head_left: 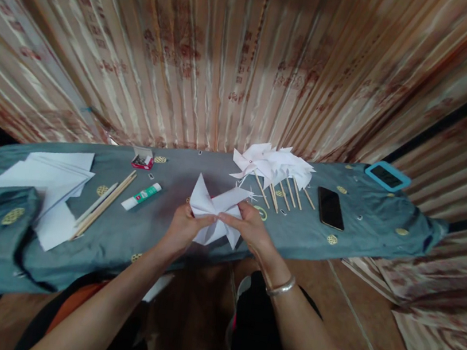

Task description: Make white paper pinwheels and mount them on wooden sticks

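While left hand (186, 227) and right hand (253, 226) both grip the paper pinwheel (219, 204) in the head view, thumb tips close together at its middle, it sits just below frame centre. Stick-mounted pinwheels (277, 164) lie overlapping, above and right; glue stick (141, 196) to the left. Judged risk: folds could spring apart if either thumb slackens; pressing too hard could crease or tear the blades.

Room to pass btwn box (142, 164) & pinwheel pile (280, 167), above held pinwheel (219, 201) at ctr; narrower gap btwn glue (141, 197) & L hand (182, 227). Pile + phone (331, 208) block R of ctr; loose sticks (105, 204), paper (60, 174) obstruct L. Curtain (241, 54) walls off top.
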Demonstrator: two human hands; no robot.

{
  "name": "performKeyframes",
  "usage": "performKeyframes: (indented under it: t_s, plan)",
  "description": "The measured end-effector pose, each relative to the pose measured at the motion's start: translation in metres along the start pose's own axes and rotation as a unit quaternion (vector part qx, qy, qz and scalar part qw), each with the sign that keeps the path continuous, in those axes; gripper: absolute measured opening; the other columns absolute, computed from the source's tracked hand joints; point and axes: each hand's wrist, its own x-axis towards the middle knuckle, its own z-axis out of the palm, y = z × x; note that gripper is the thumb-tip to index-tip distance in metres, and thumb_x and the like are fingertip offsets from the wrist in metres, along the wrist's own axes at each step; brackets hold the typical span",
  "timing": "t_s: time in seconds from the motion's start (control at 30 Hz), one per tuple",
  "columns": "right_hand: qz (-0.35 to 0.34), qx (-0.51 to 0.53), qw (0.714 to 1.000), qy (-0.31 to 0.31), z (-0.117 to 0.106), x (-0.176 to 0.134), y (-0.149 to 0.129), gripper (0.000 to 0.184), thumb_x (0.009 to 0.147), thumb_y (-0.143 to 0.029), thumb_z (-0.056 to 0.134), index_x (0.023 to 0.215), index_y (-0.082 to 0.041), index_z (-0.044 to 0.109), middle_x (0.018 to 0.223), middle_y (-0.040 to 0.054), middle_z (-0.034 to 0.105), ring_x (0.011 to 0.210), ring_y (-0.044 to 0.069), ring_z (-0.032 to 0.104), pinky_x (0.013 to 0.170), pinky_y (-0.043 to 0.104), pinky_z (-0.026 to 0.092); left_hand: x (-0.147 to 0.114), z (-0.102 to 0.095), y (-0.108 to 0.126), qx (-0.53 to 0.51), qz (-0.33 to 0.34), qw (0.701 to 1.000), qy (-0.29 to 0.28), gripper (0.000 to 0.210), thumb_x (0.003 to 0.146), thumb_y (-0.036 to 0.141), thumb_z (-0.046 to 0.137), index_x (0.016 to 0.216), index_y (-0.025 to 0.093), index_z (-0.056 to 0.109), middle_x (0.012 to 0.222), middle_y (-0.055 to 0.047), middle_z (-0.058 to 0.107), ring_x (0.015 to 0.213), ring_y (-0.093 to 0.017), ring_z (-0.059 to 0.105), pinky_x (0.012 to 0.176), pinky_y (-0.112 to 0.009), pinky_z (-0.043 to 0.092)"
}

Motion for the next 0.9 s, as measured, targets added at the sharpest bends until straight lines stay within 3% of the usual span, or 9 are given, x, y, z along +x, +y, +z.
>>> performKeyframes:
  t_s: [0.27, 0.4, 0.7, 0.9]
  plan:
    - [-0.041, -0.091, 0.994, 0.037, 0.026, -0.001, -0.001, 0.035, 0.065, -0.035, 0.076, 0.092, -0.018, 0.064, 0.087, 0.0037, 0.072, 0.076, 0.020, 0.065, 0.069, 0.031, 0.051, -0.012, -0.017, 0.010, -0.026, 0.004, 0.999, 0.034, 0.031, 0.040, 0.027, 0.085, 0.065, 0.017, 0.070, 0.060, -0.001, 0.070, 0.050, -0.016, 0.059, 0.051, -0.026, 0.047]
    - [-0.049, -0.102, 0.993, 0.027, 0.040, -0.002, -0.004, 0.033, 0.066, -0.035, 0.074, 0.092, -0.018, 0.064, 0.084, 0.0027, 0.070, 0.075, 0.019, 0.063, 0.067, 0.030, 0.049, -0.017, -0.027, 0.016, -0.026, 0.018, 0.999, 0.031, 0.033, 0.042, 0.028, 0.087, 0.070, 0.018, 0.072, 0.064, -0.001, 0.072, 0.053, -0.017, 0.061, 0.054, -0.028, 0.049]
    - [0.001, -0.021, 1.000, 0.000, 0.061, -0.008, -0.015, 0.036, 0.058, -0.033, 0.080, 0.086, -0.020, 0.063, 0.080, -0.0002, 0.068, 0.069, 0.016, 0.060, 0.065, 0.028, 0.048, -0.027, -0.046, 0.020, -0.022, -0.004, 1.000, 0.012, 0.033, 0.043, 0.031, 0.089, 0.068, 0.017, 0.072, 0.065, -0.003, 0.072, 0.051, -0.018, 0.062, 0.050, -0.026, 0.048]
    - [0.032, -0.026, 0.999, -0.022, 0.062, -0.012, -0.021, 0.036, 0.057, -0.035, 0.082, 0.084, -0.019, 0.064, 0.076, -0.0011, 0.068, 0.067, 0.015, 0.061, 0.064, 0.028, 0.049, -0.034, -0.049, 0.024, -0.029, -0.023, 0.999, 0.003, 0.038, 0.044, 0.032, 0.089, 0.073, 0.014, 0.073, 0.068, -0.004, 0.074, 0.055, -0.019, 0.065, 0.053, -0.027, 0.051]
